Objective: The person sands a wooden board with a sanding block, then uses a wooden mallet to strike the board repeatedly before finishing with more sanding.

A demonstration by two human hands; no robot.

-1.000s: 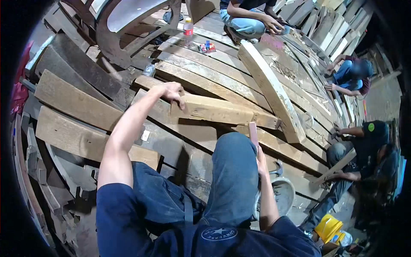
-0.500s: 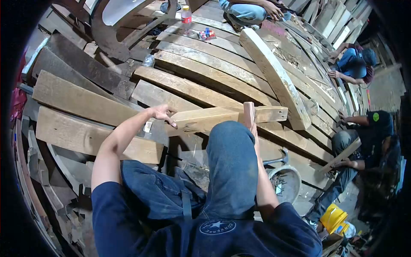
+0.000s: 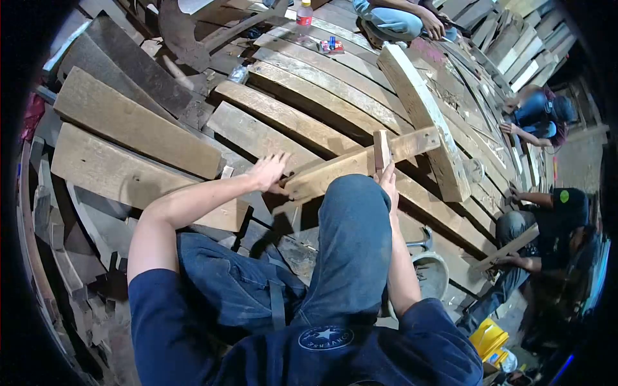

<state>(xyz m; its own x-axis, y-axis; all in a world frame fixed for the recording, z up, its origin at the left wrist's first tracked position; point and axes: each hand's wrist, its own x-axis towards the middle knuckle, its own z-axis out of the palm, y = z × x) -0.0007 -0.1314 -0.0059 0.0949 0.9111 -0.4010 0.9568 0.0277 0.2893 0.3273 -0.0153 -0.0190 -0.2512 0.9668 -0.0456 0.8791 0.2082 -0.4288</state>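
A wooden beam lies slantwise in front of my raised knee, its right end near a thick upright-leaning plank. A short wood block stands across the beam. My right hand is closed round the lower part of this block, beside the knee. At the beam's left end is my left hand, its fingers spread and its palm close to the end. Whether it touches the wood I cannot tell.
Long boards form the slatted surface ahead. Wide planks lie at left. A hammer rests by a bucket at my right. Several people sit or crouch around, one at the right holding a wood strip.
My left hand has moved right and up with its fingers spreading at the beam's left end. The beam's left end sits further right. The view has shifted slightly.
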